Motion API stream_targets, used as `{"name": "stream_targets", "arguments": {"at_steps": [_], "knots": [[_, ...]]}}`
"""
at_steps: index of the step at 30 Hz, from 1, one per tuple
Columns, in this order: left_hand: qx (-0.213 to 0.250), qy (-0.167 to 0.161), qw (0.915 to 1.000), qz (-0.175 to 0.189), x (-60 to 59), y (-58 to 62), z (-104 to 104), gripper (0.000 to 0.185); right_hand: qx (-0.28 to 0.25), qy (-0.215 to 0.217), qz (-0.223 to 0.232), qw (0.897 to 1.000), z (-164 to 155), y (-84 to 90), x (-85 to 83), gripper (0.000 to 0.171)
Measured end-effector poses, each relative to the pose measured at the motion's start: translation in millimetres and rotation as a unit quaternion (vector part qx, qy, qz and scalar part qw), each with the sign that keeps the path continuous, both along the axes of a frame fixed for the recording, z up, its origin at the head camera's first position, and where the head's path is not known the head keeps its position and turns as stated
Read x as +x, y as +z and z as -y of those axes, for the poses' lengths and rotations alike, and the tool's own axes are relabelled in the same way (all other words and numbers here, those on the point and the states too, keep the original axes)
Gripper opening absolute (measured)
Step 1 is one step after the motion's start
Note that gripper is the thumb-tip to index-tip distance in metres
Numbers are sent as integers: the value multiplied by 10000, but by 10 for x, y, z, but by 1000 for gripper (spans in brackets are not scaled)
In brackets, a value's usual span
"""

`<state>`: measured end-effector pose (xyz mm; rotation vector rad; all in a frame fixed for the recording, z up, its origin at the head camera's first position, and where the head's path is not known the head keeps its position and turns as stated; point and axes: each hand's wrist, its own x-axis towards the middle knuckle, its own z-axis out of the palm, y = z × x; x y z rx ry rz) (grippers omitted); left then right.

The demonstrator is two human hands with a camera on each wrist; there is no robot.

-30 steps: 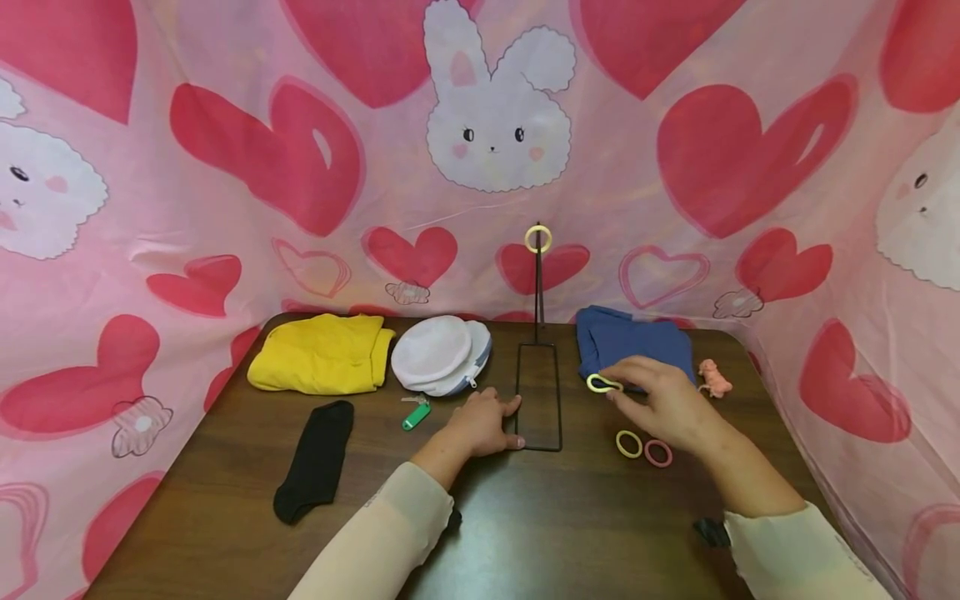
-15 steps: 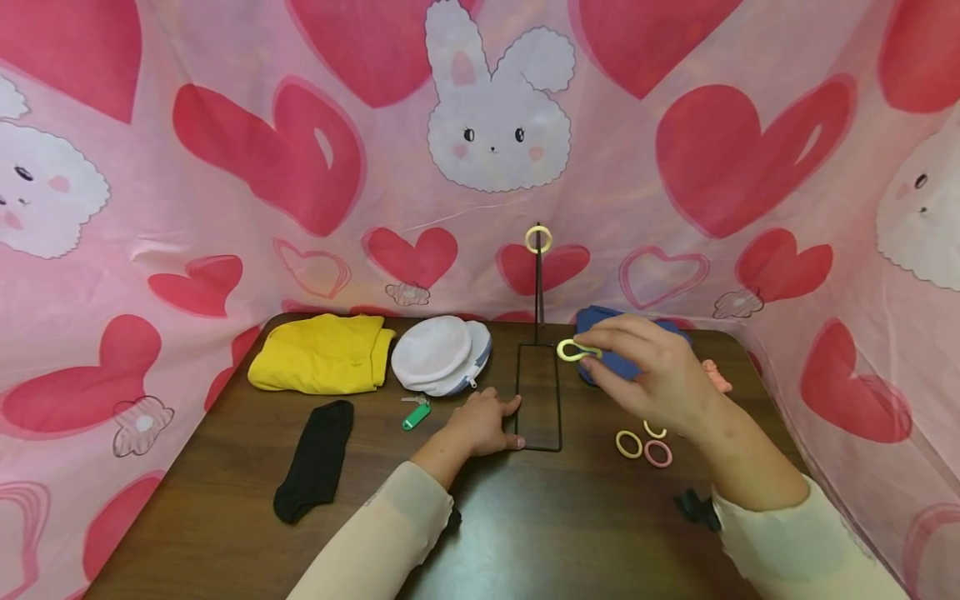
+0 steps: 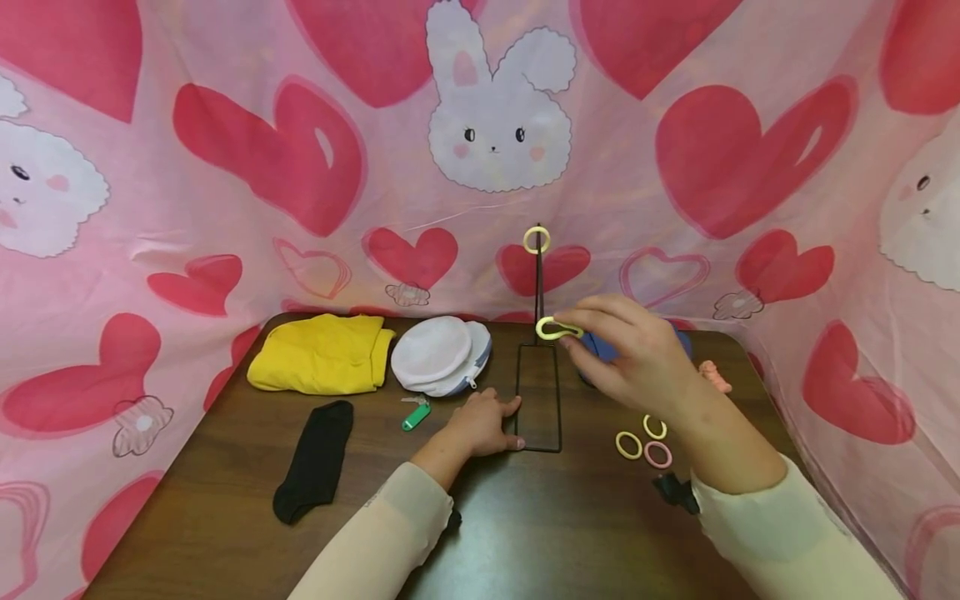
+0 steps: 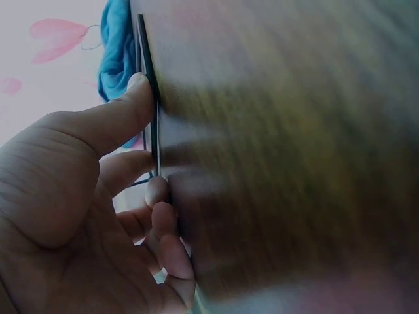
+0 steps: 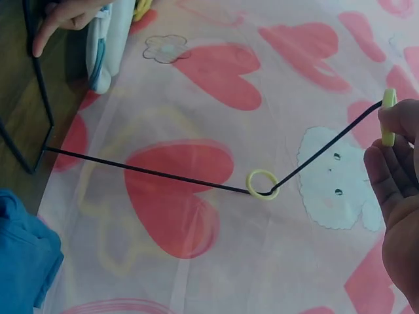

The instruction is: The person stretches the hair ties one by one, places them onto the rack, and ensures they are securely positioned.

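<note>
A black wire stand point(image 3: 559, 400) has a flat rectangular base on the table, an upright rod and a slanting arm point(image 5: 327, 145). One pale yellow ring point(image 5: 249, 180) hangs at the bend where rod and arm meet. My left hand point(image 3: 482, 423) presses the base's left side, thumb and forefinger touching the wire. My right hand point(image 3: 637, 354), raised over the stand's right side, pinches another pale yellow ring point(image 3: 542, 332) between thumb and fingers, squeezed narrow. In the right wrist view this ring is at the arm's free tip; whether the tip is inside it I cannot tell.
Two yellow rings point(image 3: 619, 452) and a pink ring point(image 3: 649, 462) lie right of the base. Behind are blue cloth point(image 3: 682, 340), a white zipped pouch point(image 3: 427, 354) and yellow cloth point(image 3: 318, 354). A green key tag point(image 3: 416, 417), black sock point(image 3: 315, 462) and pink figurine point(image 3: 715, 377) lie around.
My right hand has carried the pinched ring leftward and upward from in front of the blue cloth to the stand's arm. My left hand has stayed on the base.
</note>
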<state>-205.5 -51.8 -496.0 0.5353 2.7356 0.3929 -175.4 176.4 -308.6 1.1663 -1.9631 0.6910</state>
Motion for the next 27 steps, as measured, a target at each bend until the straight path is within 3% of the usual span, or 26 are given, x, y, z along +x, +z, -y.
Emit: {"name": "stream_targets", "arguments": {"at_steps": [8,16,27], "knots": [[13,21,10000,45,-1,-4,-4,80,-68,-145,169,9997,31,-61,-213,22],[11,9,10000,53,0,2,-3,80,-244,-732,404,9962,72,-126,-562,26],[40,38,9999,98,4,17,-9,80,-785,-1269,377,9881,208,-215,-1046,25]]}}
